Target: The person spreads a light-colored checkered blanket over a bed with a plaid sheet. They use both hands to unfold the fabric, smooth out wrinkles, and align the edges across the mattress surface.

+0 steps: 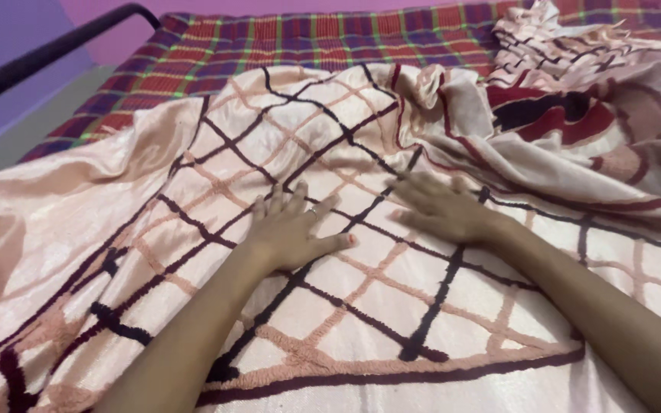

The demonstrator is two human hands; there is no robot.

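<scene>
across the bed [284,34] we press the peach blanket [216,153] with left hand [292,229] and right hand [441,210], fingers spread flat, gripping nothing, best smoothing outward evenly.

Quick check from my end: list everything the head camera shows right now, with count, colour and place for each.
blanket: one, cream with dark maroon and peach grid lines, spread flat across the bed, under both hands.
bunched cloth: one heap, cream with maroon and dark bands, crumpled at the upper right.
plaid sheet: one, red, purple and green checks, covering the bed behind the blanket.
bed rail: one, black bar, upper left.
wall: purple, top left.
left hand: open, palm down, fingers spread on the blanket, centre.
right hand: open, palm down on the blanket, just right of the left hand.
</scene>
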